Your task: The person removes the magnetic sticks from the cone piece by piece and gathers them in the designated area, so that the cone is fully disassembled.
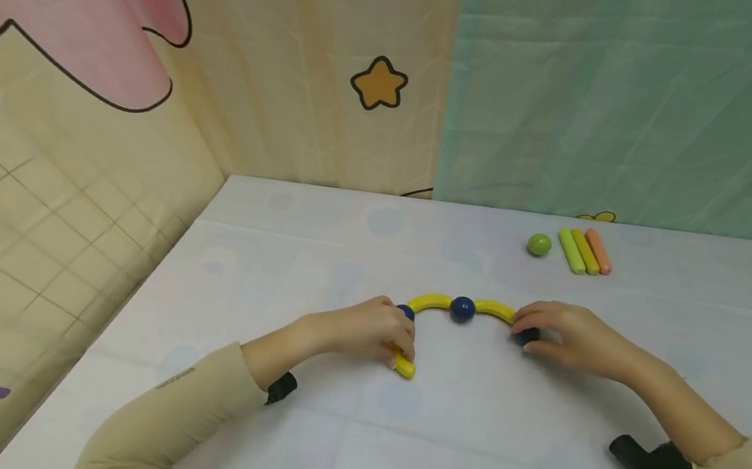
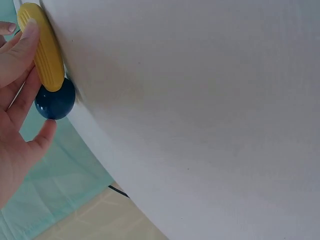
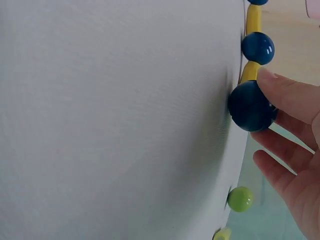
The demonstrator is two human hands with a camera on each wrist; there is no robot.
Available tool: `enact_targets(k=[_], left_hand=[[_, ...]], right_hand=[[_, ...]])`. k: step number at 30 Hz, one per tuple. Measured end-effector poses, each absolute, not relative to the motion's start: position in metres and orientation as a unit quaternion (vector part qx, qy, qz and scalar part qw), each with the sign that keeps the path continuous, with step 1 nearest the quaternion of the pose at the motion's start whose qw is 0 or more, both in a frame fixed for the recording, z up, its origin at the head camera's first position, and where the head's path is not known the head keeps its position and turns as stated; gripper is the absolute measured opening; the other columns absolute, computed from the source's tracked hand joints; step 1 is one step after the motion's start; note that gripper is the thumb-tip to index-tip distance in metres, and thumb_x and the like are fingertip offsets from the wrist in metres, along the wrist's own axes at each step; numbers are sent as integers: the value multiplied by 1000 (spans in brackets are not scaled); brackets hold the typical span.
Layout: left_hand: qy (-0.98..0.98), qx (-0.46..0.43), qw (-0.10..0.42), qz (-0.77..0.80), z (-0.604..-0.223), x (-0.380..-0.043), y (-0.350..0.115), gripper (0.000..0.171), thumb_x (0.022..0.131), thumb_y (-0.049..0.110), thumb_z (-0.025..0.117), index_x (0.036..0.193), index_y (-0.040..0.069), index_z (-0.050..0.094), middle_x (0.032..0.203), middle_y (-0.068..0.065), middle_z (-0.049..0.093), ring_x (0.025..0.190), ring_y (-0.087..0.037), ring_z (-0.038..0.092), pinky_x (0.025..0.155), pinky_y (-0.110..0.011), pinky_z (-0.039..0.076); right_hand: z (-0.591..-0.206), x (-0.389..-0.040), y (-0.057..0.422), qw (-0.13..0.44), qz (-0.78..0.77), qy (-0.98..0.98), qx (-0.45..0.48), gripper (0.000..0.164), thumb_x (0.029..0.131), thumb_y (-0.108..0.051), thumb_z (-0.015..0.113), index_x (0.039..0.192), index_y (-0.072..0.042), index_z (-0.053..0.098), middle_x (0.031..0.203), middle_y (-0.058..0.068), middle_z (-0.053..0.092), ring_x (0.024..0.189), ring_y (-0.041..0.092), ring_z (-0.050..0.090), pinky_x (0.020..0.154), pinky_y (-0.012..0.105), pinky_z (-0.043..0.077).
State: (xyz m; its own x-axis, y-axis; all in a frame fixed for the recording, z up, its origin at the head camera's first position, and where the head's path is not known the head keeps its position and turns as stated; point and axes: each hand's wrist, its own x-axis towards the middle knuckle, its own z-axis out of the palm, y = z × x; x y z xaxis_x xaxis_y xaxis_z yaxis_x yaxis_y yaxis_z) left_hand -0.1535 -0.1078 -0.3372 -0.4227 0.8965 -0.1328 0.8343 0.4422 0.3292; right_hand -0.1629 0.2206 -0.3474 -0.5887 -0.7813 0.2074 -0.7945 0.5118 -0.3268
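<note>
Item: arc of glossy dark-blue balls [image 1: 462, 309] and curved yellow plastic-looking rods [image 1: 429, 302], at mid-table [image 1: 464, 428], spanning both hands. Left hand [image 1: 373, 331]: pinching the left-end yellow rod [image 2: 48, 57], one fingertip against its blue ball [image 2: 56, 104]. Right hand [image 1: 576, 342]: thumb and fingers narrowed on the right-end blue ball [image 3: 250, 107]. Farther back, apart: shiny green ball [image 1: 539, 245]; beside it, three straight rods [image 1: 585, 252], lime, yellow, salmon. Step, by judgement: adjusting the arc's ends. Next move, probably: steady grip both sides, checking each joint.

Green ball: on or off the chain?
Off. The green ball sits apart from the blue-and-yellow chain, near the three sticks.
</note>
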Motion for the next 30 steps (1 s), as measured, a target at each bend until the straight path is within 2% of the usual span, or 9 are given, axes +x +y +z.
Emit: enact_targets(k=[5,9,12,16,19,23,30], left_hand=[[831,527,149,101,-336,-147,-107,19,82,17,72,101,19,73,94,13,64,96,-3,53,88,-32,32],[827,534,147,96,-334,-145,-104,21,82,19,72,103,20,73,95,13,64,95,-2,53,86,-32,31],[824,535,149,111,-334,-145,-102,22,83,19,71,105,20,72,98,13,65,96,0,53,86,-29,31],[815,526,153,191,-329,-152,-99,22,85,14,69,107,11,70,102,4,66,95,-8,57,88,-24,36],[817,501,134,250,-321,-163,-94,21,87,11,67,107,5,69,103,-4,66,94,-16,58,87,-26,42],[850,446,113,255,-312,-180,-86,26,87,12,67,111,4,66,108,-7,64,100,-20,58,87,-31,45],[891,370,176,194,-314,-200,-72,42,89,19,64,128,6,55,123,-9,58,108,-22,56,89,-29,44]], right_hand=[[-354,-168,218,62,212,-871,440,25,73,-2,77,92,-14,68,100,-1,64,90,17,61,75,37,51],[-357,-174,217,76,227,-879,412,29,71,3,76,97,-7,66,99,1,65,90,18,61,75,37,51],[-358,-178,217,54,239,-895,372,32,74,0,75,104,-3,65,101,5,65,93,22,61,76,40,51],[-358,-182,220,19,255,-909,328,32,77,-3,74,108,-2,64,104,8,65,94,26,61,76,41,51],[-358,-184,221,11,271,-906,325,32,77,-3,74,108,-1,65,103,9,66,92,26,61,75,39,52],[-358,-186,218,-5,299,-895,330,31,78,-5,74,108,-1,65,103,9,66,91,24,61,76,37,52],[-360,-189,206,-32,318,-886,336,30,79,-6,73,108,-2,65,105,9,66,91,22,61,79,37,51]])
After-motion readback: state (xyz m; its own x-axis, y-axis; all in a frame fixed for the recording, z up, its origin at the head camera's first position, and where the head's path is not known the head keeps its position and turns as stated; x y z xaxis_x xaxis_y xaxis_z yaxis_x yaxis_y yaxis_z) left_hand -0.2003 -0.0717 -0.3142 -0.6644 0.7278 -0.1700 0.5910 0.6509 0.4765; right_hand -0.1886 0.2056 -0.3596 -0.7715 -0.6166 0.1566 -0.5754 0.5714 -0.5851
